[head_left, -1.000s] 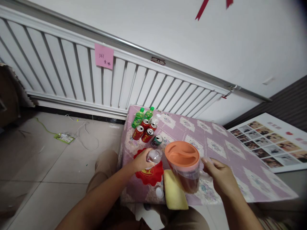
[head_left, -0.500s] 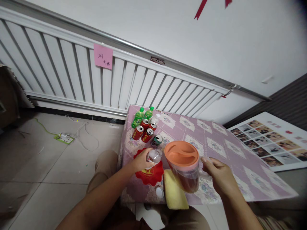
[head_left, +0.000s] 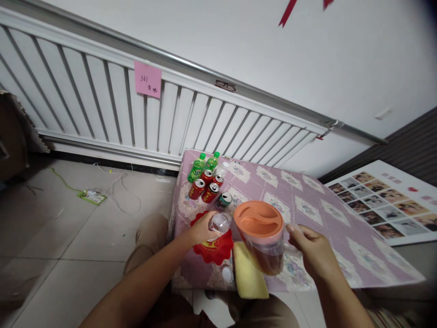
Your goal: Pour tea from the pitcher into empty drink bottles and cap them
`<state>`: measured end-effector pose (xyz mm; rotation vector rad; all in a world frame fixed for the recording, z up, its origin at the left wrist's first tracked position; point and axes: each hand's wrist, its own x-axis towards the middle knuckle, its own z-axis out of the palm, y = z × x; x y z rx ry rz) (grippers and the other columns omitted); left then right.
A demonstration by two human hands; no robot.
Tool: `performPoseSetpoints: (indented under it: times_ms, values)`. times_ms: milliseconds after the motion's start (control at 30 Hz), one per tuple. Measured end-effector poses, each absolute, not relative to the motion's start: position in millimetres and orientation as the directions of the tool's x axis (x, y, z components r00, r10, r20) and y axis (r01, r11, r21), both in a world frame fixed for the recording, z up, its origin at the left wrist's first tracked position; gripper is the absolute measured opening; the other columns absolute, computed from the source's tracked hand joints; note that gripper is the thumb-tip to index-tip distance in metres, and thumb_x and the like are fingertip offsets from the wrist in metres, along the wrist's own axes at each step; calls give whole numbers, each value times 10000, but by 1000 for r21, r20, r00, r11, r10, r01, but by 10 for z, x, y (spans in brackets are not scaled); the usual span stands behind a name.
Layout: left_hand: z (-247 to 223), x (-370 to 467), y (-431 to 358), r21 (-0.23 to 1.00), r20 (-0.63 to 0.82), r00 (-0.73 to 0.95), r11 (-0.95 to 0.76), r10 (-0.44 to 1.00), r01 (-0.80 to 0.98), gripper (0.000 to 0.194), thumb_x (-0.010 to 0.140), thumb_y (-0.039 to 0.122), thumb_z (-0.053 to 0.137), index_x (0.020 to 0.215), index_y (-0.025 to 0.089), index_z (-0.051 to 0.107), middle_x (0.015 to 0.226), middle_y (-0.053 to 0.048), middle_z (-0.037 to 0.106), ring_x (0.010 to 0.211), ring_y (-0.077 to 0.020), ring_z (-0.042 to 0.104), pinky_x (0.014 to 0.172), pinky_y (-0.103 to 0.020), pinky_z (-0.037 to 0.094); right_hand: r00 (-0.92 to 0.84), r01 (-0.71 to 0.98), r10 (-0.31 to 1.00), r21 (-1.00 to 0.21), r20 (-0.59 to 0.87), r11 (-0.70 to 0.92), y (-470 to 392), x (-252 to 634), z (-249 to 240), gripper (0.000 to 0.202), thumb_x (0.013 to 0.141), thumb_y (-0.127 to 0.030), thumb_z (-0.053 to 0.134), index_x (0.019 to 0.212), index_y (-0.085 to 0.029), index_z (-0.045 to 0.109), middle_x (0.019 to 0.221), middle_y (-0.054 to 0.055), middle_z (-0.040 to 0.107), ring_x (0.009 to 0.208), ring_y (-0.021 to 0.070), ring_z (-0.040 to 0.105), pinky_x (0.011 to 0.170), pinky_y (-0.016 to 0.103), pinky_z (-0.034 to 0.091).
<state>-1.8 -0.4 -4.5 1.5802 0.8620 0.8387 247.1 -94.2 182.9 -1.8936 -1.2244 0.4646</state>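
My left hand [head_left: 204, 229] is closed around a clear plastic bottle [head_left: 221, 222], uncapped, its mouth pointing to the upper right above a red scalloped plate [head_left: 218, 251]. By its handle, my right hand [head_left: 314, 250] grips a clear pitcher [head_left: 269, 257] with brownish liquid inside and an orange lid [head_left: 258, 219]. The pitcher is tilted toward the bottle, its lid edge close to the bottle mouth. No stream of liquid can be made out between them. A folded yellow cloth [head_left: 249, 278] lies partly behind the pitcher, and a white cap [head_left: 227, 274] sits beside it.
Several red cans [head_left: 210, 193], a dark green can [head_left: 224, 201], green-capped bottles [head_left: 197, 168] and a clear bottle [head_left: 222, 169] stand at the table's back left. A patterned cloth covers the table [head_left: 314, 207]. Behind is a radiator [head_left: 201, 109]; a power strip [head_left: 92, 197] lies on the floor.
Almost nothing differs. Both hands keep the bottle and pitcher in nearly the same place, and the view has shifted very slightly.
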Motion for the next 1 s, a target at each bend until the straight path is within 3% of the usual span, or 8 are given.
performPoseSetpoints:
  times_ms: [1000]
  values:
    - [-33, -31, -7, 986, 84, 490, -145, 868, 87, 739, 655, 176, 795, 1324, 194, 480, 1299, -101, 604, 1140, -230, 602, 992, -337, 473, 453, 593, 884, -779, 117, -201, -923, 2510, 1791, 408, 662, -573, 706, 540, -203, 585, 520, -31, 476, 550, 139, 441, 534, 272, 365]
